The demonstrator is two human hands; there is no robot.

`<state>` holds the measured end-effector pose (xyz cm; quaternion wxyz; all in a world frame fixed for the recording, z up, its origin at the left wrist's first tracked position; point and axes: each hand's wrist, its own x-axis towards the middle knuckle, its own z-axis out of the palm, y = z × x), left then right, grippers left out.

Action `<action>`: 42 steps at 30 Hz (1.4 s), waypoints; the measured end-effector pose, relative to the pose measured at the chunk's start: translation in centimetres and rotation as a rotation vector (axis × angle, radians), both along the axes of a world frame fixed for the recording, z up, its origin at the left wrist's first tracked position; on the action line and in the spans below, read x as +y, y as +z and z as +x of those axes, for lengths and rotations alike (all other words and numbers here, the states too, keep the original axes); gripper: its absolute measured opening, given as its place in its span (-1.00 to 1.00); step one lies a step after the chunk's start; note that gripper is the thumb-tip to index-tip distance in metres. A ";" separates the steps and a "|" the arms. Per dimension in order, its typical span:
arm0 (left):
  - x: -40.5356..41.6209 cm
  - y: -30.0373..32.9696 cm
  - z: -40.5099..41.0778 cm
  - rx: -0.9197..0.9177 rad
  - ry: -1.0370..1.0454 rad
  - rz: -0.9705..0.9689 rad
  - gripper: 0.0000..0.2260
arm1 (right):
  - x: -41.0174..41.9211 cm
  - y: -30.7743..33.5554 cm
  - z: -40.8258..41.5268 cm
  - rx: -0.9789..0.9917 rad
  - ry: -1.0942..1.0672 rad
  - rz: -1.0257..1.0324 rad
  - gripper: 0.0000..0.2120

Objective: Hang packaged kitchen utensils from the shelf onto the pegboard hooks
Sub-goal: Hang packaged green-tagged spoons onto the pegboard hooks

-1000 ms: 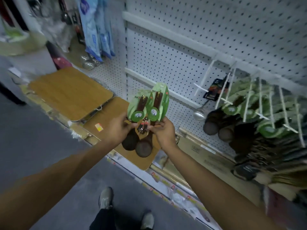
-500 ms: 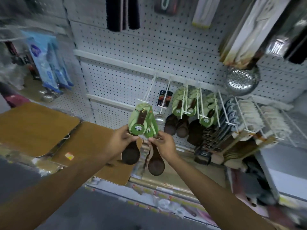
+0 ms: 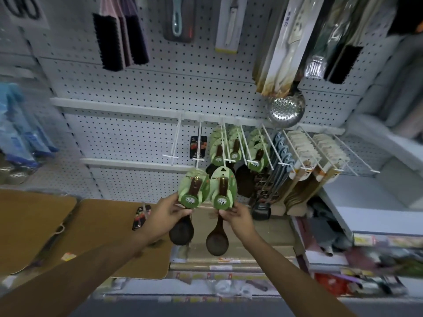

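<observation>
Head view: both forearms reach forward and up from the bottom corners toward the pegboard (image 3: 160, 92), hands raised side by side in front of the row of white hooks (image 3: 225, 143). The left hand (image 3: 163, 217) pinches the lower edge of a green-carded spoon pack (image 3: 194, 188), thumb on the card's face, the dark spoon bowl hanging below the knuckles. The right hand (image 3: 238, 217) pinches the bottom of a second spoon pack (image 3: 223, 188), held upright, its hang hole close under a hook tip. The two packs sit just beside each other, hands a little apart. More green packs (image 3: 235, 145) hang on the hooks behind; brown boards (image 3: 109, 225) lie on the shelf below
</observation>
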<state>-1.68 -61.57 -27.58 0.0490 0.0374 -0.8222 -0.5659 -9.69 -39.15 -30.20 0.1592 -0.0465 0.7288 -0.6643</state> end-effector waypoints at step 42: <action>5.8 -1.2 -5.0 -0.079 0.007 -0.055 -0.69 | 3.6 -0.9 -11.6 -0.163 -0.109 -0.156 -0.90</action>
